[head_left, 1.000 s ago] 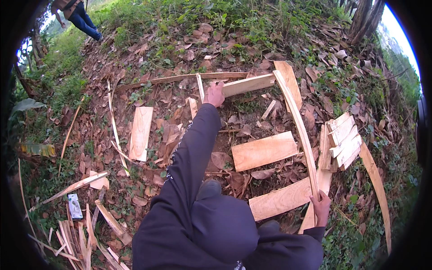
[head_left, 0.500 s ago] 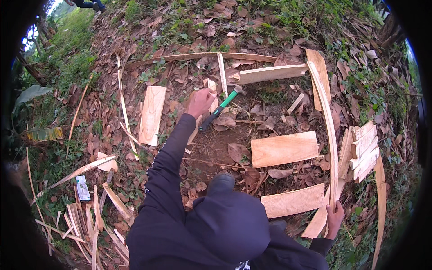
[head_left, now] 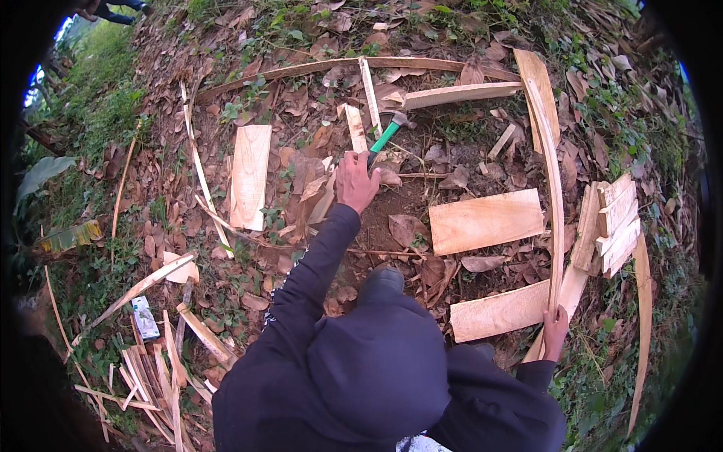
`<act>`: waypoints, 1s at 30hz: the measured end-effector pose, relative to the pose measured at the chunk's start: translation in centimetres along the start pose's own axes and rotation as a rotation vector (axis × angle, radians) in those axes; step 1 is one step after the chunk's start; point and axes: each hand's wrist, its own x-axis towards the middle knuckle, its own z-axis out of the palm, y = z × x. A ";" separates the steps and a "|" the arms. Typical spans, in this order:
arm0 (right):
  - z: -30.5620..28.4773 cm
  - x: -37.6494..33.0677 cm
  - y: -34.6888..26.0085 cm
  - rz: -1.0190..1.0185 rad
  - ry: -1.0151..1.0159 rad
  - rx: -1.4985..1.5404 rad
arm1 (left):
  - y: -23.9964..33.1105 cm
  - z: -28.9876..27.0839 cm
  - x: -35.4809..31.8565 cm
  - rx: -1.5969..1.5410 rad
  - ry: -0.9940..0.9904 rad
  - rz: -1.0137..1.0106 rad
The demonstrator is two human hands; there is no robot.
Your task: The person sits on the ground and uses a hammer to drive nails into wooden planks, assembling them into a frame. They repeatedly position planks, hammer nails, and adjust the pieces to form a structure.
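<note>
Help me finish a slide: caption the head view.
Left hand at green-handled hammer, right hand holding long wooden strip, boards nearby.

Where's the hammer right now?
In the head view, the hammer is above centre, slightly right, beside the near end of a thin strip; the left hand hides part of its handle.

The left arm (head_left: 312, 267) extends forward, the left hand (head_left: 357, 181) back uppermost with fingers bent, while the right arm (head_left: 538, 374) stays low, the right hand (head_left: 555, 334) curled in a grip.
</note>
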 end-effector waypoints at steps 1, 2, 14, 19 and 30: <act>-0.1 -0.1 -0.6 0.010 -0.023 0.024 | -0.1 0.0 -0.4 0.015 -0.006 -0.034; -0.2 -0.2 -0.7 0.006 -0.037 0.030 | 0.1 0.2 -0.6 0.037 -0.004 -0.041; -4.0 4.9 3.5 -0.056 0.142 0.076 | 4.4 5.7 -2.1 -0.018 0.074 0.002; -8.6 9.3 3.9 -0.182 0.194 0.010 | 6.7 8.1 -3.2 0.104 0.150 0.080; -16.0 18.5 3.1 -0.046 0.219 0.062 | 11.0 8.2 -3.9 0.096 0.038 0.159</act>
